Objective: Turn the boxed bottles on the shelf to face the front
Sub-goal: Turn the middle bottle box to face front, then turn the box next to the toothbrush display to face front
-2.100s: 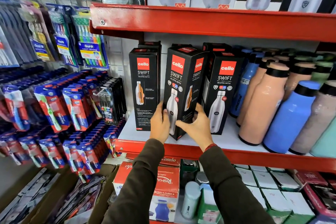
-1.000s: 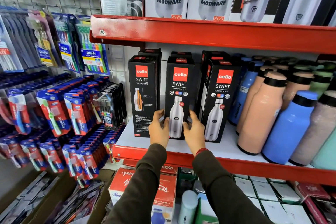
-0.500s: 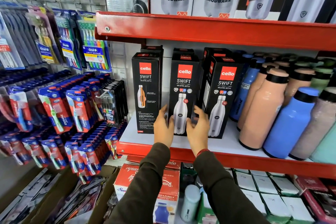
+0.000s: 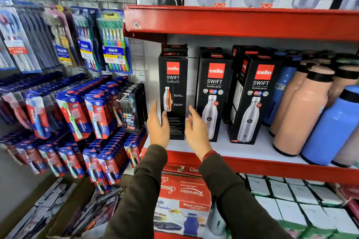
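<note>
- Landmark: the left boxed bottle (image 4: 172,93) stands upright near the front edge of the red shelf (image 4: 252,165), at the left end of the front row.
- It is a tall black carton with a red logo square; the face towards the camera carries a small orange cutaway bottle and fine print, unlike its neighbours, so I judge it is not yet front-facing.
- The left hand (image 4: 158,126) is just left of that box, fingers spread wide, holding nothing; the thumb seems to touch its left edge.
- The right hand (image 4: 196,130) is just right of it, also spread and empty.
- To the right, the middle box (image 4: 213,99) shows its large steel-bottle face squarely; the right box (image 4: 254,101) sits slightly angled.
- Risk: the tall, narrow carton could tip or knock the middle box if twisted from low down by one hand.
</note>
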Available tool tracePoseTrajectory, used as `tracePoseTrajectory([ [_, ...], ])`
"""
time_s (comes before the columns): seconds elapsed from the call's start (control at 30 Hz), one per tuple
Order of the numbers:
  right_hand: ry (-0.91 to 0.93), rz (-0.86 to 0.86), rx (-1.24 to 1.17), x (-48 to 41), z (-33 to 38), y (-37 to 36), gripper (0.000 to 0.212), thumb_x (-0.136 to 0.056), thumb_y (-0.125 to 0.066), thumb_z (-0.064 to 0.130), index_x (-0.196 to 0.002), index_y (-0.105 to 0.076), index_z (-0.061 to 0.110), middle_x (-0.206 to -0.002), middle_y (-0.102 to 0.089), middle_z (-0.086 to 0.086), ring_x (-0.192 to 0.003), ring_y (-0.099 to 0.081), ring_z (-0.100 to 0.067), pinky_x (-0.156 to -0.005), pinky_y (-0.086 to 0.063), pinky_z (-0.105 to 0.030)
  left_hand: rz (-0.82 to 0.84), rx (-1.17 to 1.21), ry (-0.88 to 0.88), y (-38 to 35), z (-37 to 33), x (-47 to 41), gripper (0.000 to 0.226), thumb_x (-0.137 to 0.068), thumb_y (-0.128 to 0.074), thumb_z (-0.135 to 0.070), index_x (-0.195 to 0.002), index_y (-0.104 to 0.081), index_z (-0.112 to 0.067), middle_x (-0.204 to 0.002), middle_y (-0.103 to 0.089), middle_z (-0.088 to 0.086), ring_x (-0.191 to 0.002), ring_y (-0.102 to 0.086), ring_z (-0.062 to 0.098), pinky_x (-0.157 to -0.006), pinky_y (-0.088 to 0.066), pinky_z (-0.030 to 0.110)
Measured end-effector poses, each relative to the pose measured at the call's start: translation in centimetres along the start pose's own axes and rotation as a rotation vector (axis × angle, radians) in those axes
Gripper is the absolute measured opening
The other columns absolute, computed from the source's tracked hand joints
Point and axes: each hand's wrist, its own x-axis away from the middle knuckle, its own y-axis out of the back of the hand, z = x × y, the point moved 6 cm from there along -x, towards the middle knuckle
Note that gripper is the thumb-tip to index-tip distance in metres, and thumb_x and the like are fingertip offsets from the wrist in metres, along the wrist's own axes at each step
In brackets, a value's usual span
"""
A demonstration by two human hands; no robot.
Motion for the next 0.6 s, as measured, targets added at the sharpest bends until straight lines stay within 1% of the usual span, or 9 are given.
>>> tracePoseTrajectory([
  [0.07,-0.048,0.022,0.05,-0.6,-0.6,-0.9,0.048,-0.1,-0.036,0.005,-0.147,-0.033,0.011,-0.14,-0.052,-0.011,-0.131,-0.048,-0.023,-0.106,-0.038,-0.025,0.083,0.011,0.059,0.0,1.0,-0.6,0.046,-0.101,-0.046,-0.019,-0.146,-0.039,-0.013,-0.146,-0.051,0.011,-0.135,-0.048,0.021,-0.114,-0.038,0.038],
  [0.13,-0.069,0.023,0.078,-0.9,-1.1,-1.6,0.047,-0.099,-0.036,0.005,-0.145,-0.036,0.013,-0.135,-0.056,-0.011,-0.126,-0.053,-0.025,-0.103,-0.041,-0.026,0.121,0.009,0.101,0.2,1.8,-1.1,0.041,-0.101,-0.046,-0.019,-0.141,-0.047,-0.012,-0.132,-0.063,0.013,-0.121,-0.06,0.021,-0.101,-0.047,0.029],
  [0.23,-0.097,-0.001,0.071,-1.1,-1.7,-2.2,0.047,-0.097,-0.042,0.005,-0.144,-0.038,0.013,-0.136,-0.057,-0.012,-0.127,-0.053,-0.025,-0.106,-0.039,-0.026,0.127,0.045,0.108,0.5,2.0,-1.3,0.037,-0.1,-0.048,-0.018,-0.136,-0.054,-0.01,-0.124,-0.067,0.012,-0.114,-0.064,0.019,-0.091,-0.047,0.018],
  [0.33,-0.092,-0.037,0.019,-1.0,-1.9,-2.3,0.051,-0.092,-0.054,0.008,-0.142,-0.042,0.015,-0.129,-0.062,-0.011,-0.121,-0.059,-0.025,-0.105,-0.047,-0.036,0.111,0.046,0.07,1.1,1.8,-1.4,0.035,-0.099,-0.052,-0.017,-0.133,-0.058,-0.009,-0.12,-0.068,0.006,-0.106,-0.064,0.01,-0.08,-0.044,-0.001],
  [0.37,-0.076,-0.042,0.011,-0.9,-1.9,-2.2,0.054,-0.089,-0.059,0.01,-0.14,-0.043,0.017,-0.127,-0.064,-0.009,-0.118,-0.061,-0.022,-0.103,-0.049,-0.037,0.112,0.073,0.072,1.3,1.6,-1.4,0.035,-0.098,-0.053,-0.019,-0.132,-0.059,-0.011,-0.116,-0.068,0.003,-0.102,-0.064,0.007,-0.08,-0.046,-0.001],
  [0.4,-0.061,-0.041,0.01,-0.9,-1.8,-2.1,0.058,-0.085,-0.065,0.012,-0.139,-0.044,0.019,-0.124,-0.065,-0.005,-0.115,-0.062,-0.019,-0.101,-0.05,-0.037,0.113,0.119,0.088,1.4,1.8,-1.4,0.035,-0.098,-0.055,-0.024,-0.131,-0.061,-0.015,-0.113,-0.069,0.001,-0.098,-0.065,0.005,-0.084,-0.051,0.007],
  [0.47,-0.047,-0.041,0.012,-1.0,-1.3,-1.8,0.065,-0.077,-0.076,0.019,-0.135,-0.046,0.022,-0.12,-0.067,0.001,-0.112,-0.063,-0.013,-0.099,-0.052,-0.034,0.109,0.233,0.144,1.6,2.4,-1.5,0.032,-0.097,-0.055,-0.034,-0.123,-0.067,-0.021,-0.105,-0.073,-0.001,-0.097,-0.07,0.008,-0.09,-0.058,0.032],
  [0.5,-0.048,-0.045,0.01,-1.1,-1.1,-1.7,0.068,-0.073,-0.08,0.023,-0.132,-0.048,0.024,-0.118,-0.068,0.004,-0.111,-0.063,-0.011,-0.098,-0.052,-0.033,0.102,0.3,0.181,1.8,2.6,-1.4,0.032,-0.098,-0.052,-0.036,-0.119,-0.069,-0.02,-0.103,-0.075,-0.001,-0.099,-0.072,0.011,-0.09,-0.059,0.038],
  [0.6,-0.037,-0.086,0.018,-1.1,-0.2,-1.6,0.074,-0.059,-0.088,0.039,-0.122,-0.052,0.026,-0.112,-0.07,0.007,-0.106,-0.065,-0.009,-0.093,-0.055,-0.033,0.039,0.405,0.217,2.5,2.2,-0.9,0.041,-0.101,-0.045,-0.039,-0.113,-0.072,-0.01,-0.106,-0.075,0.002,-0.099,-0.073,0.016,-0.08,-0.062,0.04],
])
